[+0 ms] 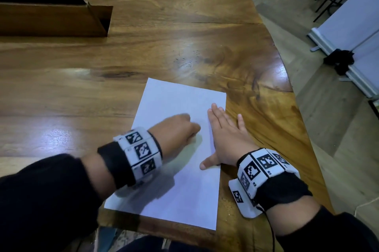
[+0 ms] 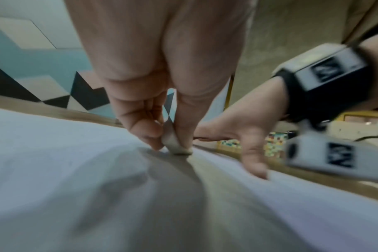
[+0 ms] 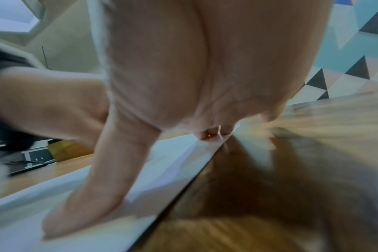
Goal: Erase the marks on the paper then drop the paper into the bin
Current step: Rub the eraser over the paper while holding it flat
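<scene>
A white sheet of paper lies flat near the table's front right corner. No marks show on its visible part. My left hand hovers over the sheet's middle and pinches a small grey-white eraser between thumb and fingers, its lower end touching the paper. My right hand lies flat with straight fingers on the paper's right edge, thumb spread out onto the sheet, little finger on the wood. The left-hand views are motion-blurred.
A brown cardboard box with an open top sits on the wooden table at the far left. The table's curved right edge drops to the floor. A white board on a stand is at the far right.
</scene>
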The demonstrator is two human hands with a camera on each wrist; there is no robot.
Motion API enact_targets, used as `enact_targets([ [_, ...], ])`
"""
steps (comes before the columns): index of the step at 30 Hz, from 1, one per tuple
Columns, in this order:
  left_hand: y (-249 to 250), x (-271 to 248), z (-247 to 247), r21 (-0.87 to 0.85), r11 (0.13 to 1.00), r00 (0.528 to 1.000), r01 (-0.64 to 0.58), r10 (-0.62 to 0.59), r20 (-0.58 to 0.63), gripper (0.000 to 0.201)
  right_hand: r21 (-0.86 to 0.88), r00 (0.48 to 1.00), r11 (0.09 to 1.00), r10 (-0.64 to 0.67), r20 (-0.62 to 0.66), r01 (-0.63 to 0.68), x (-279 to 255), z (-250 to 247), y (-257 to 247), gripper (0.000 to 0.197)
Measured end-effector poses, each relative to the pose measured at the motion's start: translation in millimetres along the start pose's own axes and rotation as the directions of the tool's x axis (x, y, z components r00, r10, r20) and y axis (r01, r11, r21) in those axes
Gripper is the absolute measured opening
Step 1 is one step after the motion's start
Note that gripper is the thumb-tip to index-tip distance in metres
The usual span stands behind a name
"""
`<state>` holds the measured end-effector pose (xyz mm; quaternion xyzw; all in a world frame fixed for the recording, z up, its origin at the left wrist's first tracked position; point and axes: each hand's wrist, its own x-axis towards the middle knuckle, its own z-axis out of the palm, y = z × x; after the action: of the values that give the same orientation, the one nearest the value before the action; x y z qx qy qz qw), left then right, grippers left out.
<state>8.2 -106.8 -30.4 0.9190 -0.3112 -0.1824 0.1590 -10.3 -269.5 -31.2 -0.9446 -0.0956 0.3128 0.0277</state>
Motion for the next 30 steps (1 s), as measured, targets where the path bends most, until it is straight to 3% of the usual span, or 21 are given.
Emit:
enact_targets([
  [3,8,-33,13,0.045,0.987,0.964,-0.155,0.141,0.226,0.01,0.0,1.0,1.0,0.001,0.003,-0.001,-1,-1,0,0.141],
  [5,8,-35,13,-0.024,0.99,0.951,-0.141,0.142,0.273,0.011,-0.001,1.0,1.0,0.003,0.001,-0.003,-1,-1,0,0.141],
  [8,-2,-8,-1,-0.087,0.996,0.994,0.017,-0.007,0.109,0.007,0.007,1.0,1.0,0.007,0.009,-0.007,0,-1,-1,0.142],
  [11,-9,4,-3,-0.134,0.986,0.995,0.1,-0.101,0.004,0.006,0.001,1.0,1.0,0.01,0.018,-0.01,-1,-1,-1,0.142],
  [13,-6,-13,4,-0.138,0.989,0.996,0.056,-0.044,0.084,0.005,0.0,1.0,1.0,0.012,0.026,-0.012,-1,-2,-1,0.142],
  [16,1,-38,13,-0.148,0.989,0.958,0.016,0.027,0.286,0.008,0.003,0.999,1.0,0.014,0.03,-0.014,-1,-2,-1,0.142],
  [18,-1,-28,7,-0.113,0.993,0.965,0.018,0.012,0.263,0.009,0.006,0.999,1.0,0.015,0.031,-0.015,-1,-2,-2,0.142],
  [21,-5,-1,-4,-0.109,0.992,0.995,0.072,-0.064,0.07,0.008,0.006,1.0,1.0,0.016,0.026,-0.016,-1,-2,-2,0.142],
  [23,-5,0,-3,-0.128,0.987,0.995,0.097,-0.094,0.024,0.006,0.005,0.999,1.0,0.017,0.031,-0.017,-1,-2,-2,0.142],
  [27,-3,-37,13,-0.148,0.988,0.988,0.037,-0.014,0.156,0.02,0.0,0.999,1.0,0.019,0.033,-0.019,-1,-3,-2,0.142],
  [30,-3,-50,20,-0.172,0.984,0.984,0.049,-0.019,0.176,0.025,-0.004,0.999,1.0,0.018,0.034,-0.018,-1,-3,-2,0.142],
])
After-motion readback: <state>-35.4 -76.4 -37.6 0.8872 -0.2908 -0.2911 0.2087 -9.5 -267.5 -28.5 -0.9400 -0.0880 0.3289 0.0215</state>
